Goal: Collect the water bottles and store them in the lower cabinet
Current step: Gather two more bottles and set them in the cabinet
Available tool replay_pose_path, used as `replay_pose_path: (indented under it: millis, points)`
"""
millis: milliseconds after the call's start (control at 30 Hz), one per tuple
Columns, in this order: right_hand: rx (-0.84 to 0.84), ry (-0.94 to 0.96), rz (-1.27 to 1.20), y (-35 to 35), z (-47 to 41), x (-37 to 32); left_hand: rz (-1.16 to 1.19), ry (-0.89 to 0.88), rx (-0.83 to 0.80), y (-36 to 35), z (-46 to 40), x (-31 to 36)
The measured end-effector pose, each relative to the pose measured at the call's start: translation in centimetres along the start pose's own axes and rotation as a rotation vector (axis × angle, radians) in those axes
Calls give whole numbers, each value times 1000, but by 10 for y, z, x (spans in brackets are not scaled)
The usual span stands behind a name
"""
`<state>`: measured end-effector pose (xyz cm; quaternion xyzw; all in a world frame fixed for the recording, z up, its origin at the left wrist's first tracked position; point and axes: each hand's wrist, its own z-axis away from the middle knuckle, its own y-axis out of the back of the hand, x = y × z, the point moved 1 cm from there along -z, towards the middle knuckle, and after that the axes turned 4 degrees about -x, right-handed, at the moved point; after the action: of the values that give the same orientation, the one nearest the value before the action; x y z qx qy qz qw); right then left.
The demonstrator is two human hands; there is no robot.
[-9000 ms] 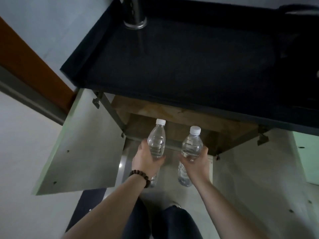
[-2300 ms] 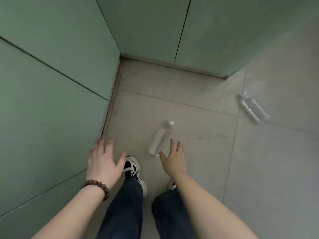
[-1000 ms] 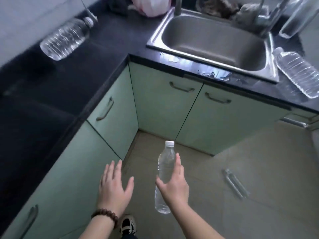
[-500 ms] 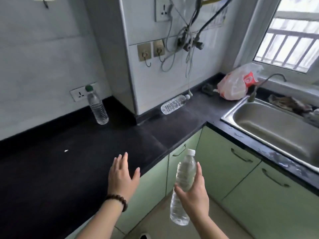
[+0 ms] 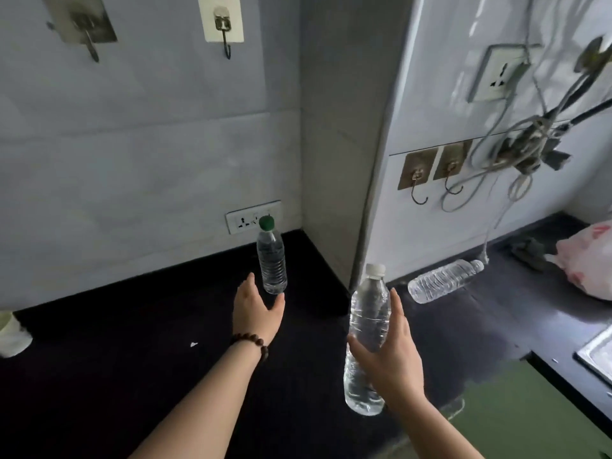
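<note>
At frame center, the right hand (image 5: 392,356) pinched a white-capped bottle (image 5: 367,339) upright; the left hand (image 5: 256,311), grip spread, reached near the green-capped bottle (image 5: 271,260) on the tabletop (image 5: 132,326).

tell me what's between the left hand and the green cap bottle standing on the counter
Nothing: in the head view, only bare black countertop shows between the open left hand and the upright green-capped bottle.

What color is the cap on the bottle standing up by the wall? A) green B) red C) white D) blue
A: the upright bottle standing on the black counter in front of the wall socket has a green cap, while the bottle in the right hand has a white one.
</note>
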<state>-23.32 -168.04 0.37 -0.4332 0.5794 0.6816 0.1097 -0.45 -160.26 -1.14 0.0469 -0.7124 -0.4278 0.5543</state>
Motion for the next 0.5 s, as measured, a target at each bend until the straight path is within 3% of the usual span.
replay_pose_path:
  millis: [267, 400, 500]
  points:
    - [-113, 51, 9, -40, -71, -22, 192, 50, 29, -30, -112, 3]
    - [-126, 36, 35, -55, -88, -22, 398, 76, 38, -45, -136, -2]
    - [-144, 17, 41, -58, -93, -20, 408, 75, 40, -49, -138, -5]
